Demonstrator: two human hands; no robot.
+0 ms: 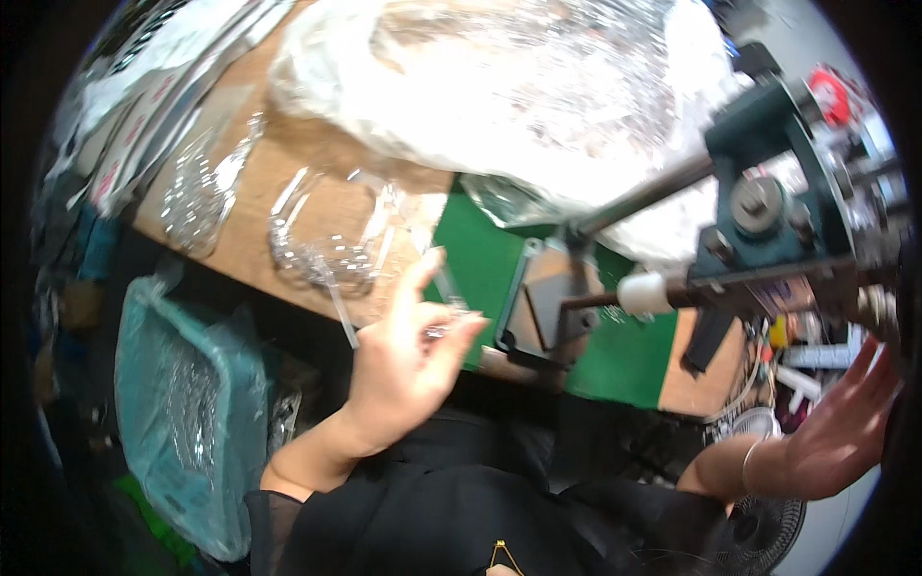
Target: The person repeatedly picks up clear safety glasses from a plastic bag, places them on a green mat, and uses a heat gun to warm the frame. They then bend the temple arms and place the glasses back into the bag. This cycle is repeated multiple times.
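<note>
Nearest, your black clothing fills the bottom of the view, a small gold pendant on it. Your left hand is raised before the table edge, thumb and forefinger pinching a clear plastic strip; the strip lies between the two fingertips, just left of the metal fixture. Blur hides its exact outline.

Your right hand is up at the far right, palm toward the press, a thin bracelet at the wrist. The fingers run up beside the end of the press into the dark rim; whether they grip anything, cannot tell. A black fan stands below that wrist.

Lower left: a basket with a teal plastic liner, more clear strips inside.

On the brown tabletop, a loose heap of clear strips lies left of the green mat, one strip jutting past the edge. The metal fixture sits over the mat; a white knob is just right of it, and the dark green press stands beyond to the right.

Farthest, a large white plastic bag lies open, full of shiny clear pieces.
</note>
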